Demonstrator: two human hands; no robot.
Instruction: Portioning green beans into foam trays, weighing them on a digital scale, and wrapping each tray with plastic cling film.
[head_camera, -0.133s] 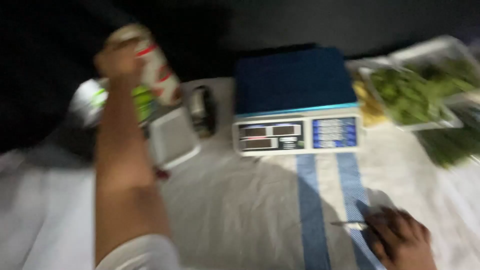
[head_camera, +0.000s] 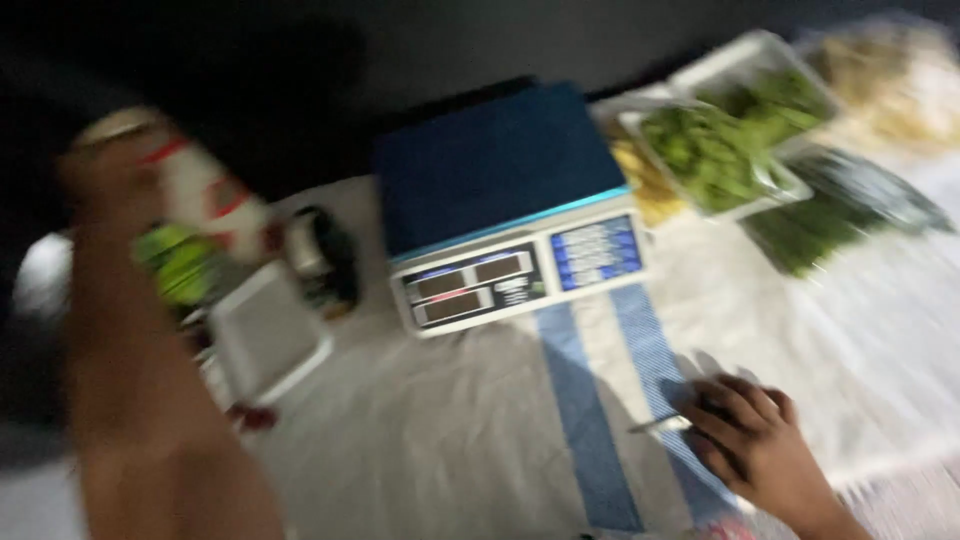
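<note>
My tabletop (head_camera: 430, 450) is spread with a white cloth (head_camera: 880, 330) carrying two blue stripes (head_camera: 585, 400) that run toward me. Beyond its far edge everything goes black — no wall or floor that I can make out. The light is dim and uneven — brighter on the cloth at my right, deep shadow at my left.

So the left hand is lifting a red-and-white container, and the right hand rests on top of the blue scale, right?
Not quite. The head view shows the right hand resting on the white cloth with blue stripes, in front of the blue scale, not on it. The left hand does hold up the red-and-white container.
</note>
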